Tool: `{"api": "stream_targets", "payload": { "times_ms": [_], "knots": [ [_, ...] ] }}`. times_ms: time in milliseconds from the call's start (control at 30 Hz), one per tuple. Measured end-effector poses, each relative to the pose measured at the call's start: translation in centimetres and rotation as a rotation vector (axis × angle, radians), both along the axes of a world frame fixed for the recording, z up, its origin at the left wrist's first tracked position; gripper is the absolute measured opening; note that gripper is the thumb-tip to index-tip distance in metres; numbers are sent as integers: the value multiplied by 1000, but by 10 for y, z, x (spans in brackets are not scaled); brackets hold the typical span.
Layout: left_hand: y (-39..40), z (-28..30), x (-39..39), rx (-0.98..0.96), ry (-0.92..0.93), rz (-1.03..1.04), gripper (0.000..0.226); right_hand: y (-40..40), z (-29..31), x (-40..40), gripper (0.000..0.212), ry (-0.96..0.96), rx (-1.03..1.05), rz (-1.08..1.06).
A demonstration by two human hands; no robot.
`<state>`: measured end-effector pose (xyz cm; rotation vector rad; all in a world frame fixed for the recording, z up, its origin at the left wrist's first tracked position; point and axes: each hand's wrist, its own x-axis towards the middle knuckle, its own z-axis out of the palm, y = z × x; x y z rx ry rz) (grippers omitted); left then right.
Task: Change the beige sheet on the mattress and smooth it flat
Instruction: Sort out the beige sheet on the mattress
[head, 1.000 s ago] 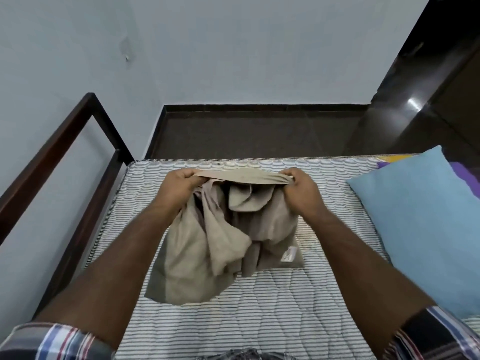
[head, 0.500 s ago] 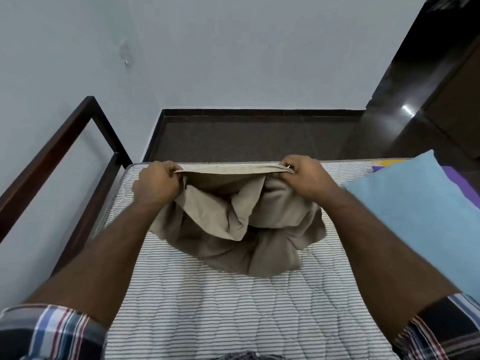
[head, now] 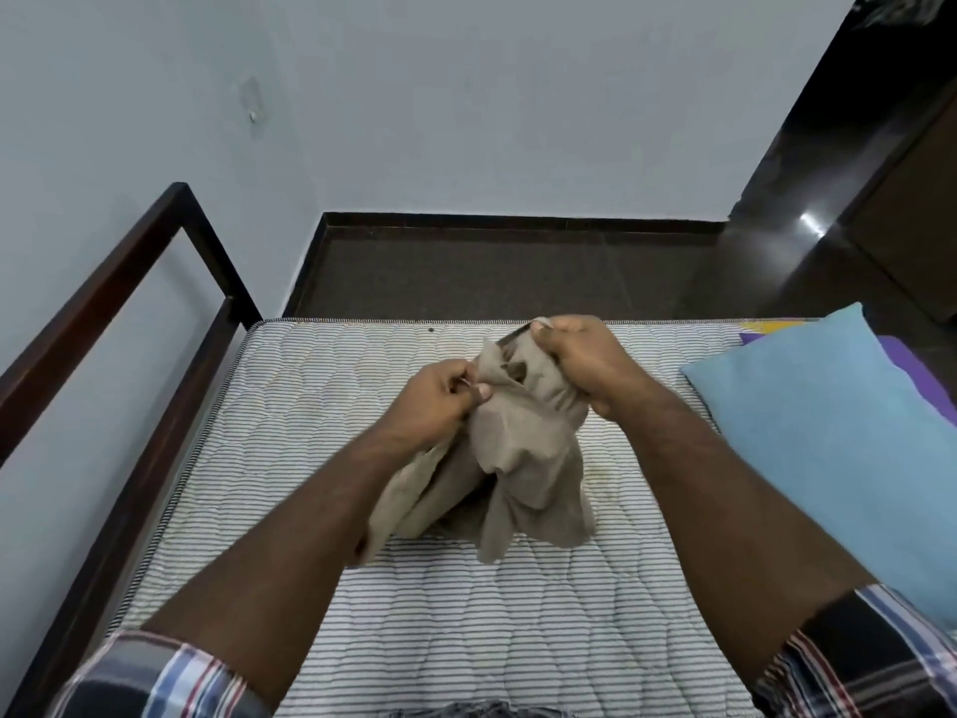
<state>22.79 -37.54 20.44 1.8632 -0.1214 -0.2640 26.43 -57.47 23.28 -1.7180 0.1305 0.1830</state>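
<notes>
This was a bedroom in a home, plain and sparsely kept. A single bed stood pushed into the corner, its bare mattress [head: 466, 629] quilted and covered in thin grey-and-white stripes. A dark wooden bed frame [head: 129, 282] rose along one side, close against the wall. 1 light blue pillow [head: 849, 437] lay on the mattress near the other edge, with a purple cloth [head: 911, 365] showing just behind it. The walls [head: 466, 95] were painted a pale bluish white, finished at the bottom with a dark skirting band [head: 518, 222], and the floor [head: 492, 277] beyond the bed was dark and polished, catching a glint of light.
</notes>
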Motion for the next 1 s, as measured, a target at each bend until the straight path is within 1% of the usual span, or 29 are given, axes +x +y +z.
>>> {"api": "stream_targets", "payload": {
  "times_ms": [67, 100, 133, 167, 233, 267, 300, 367, 400, 467, 533, 567, 600, 633, 667, 700, 733, 767, 833, 867, 967, 1000],
  "knots": [
    [26, -14, 6, 99, 19, 43, 20, -20, -1, 6, 29, -58, -57, -157],
    [39, -20, 7, 162, 39, 84, 19, -29, -1, 8, 32, -83, -94, -221],
    [53, -30, 7, 250, 63, 127, 24, -38, -2, 9, 37, -108, -129, -259],
    [66, -39, 7, 353, 91, 154, 28, -43, -1, 9, 43, -134, -141, -278],
    [85, -51, 3, 533, 162, 194, 25, -48, -2, 9, 47, -149, -125, -271],
    [88, -54, 2, 578, 181, 216, 25, -46, -1, 7, 48, -144, -113, -247],
    [87, -58, 2, 591, 186, 244, 31, -44, -1, 6, 49, -144, -111, -208],
    [76, -56, 5, 542, 102, 265, 48, -37, 1, 3, 49, -163, -149, -100],
    [67, -54, 8, 490, 51, 241, 52, -32, 4, 0, 44, -182, -177, -33],
    [47, -45, 12, 381, -27, 121, 59, -22, 14, -5, 38, -237, -230, 108],
    [23, -32, 11, 278, -53, -37, 72, -15, 23, -8, 37, -287, -275, 195],
    [11, -28, 9, 214, -41, -104, 70, -12, 28, -9, 38, -304, -285, 213],
    [-1, -25, 7, 157, -31, -134, 61, -9, 33, -11, 36, -314, -289, 224],
    [-10, -27, 6, 139, -30, -108, 49, -8, 40, -11, 32, -332, -293, 242],
    [-15, -29, 7, 169, -38, -47, 36, -8, 47, -12, 27, -362, -311, 265],
    [-14, -31, 9, 233, -47, 33, 22, -12, 55, -12, 21, -412, -369, 278],
    [-9, -34, 13, 316, -50, 111, 10, -19, 61, -11, 16, -479, -480, 266],
    [-2, -35, 16, 379, -62, 162, 6, -28, 68, -9, 13, -544, -622, 230],
    [15, -35, 22, 399, -97, 213, 19, -53, 74, -6, 21, -607, -946, 134],
    [23, -30, 25, 368, -126, 241, 20, -65, 73, -6, 23, -587, -1067, 122],
    [34, -11, 39, 290, -215, 298, 16, -89, 58, -8, 23, -465, -1292, 166],
    [36, -5, 44, 277, -236, 309, 15, -95, 57, -8, 25, -447, -1325, 123]
  ]
}}
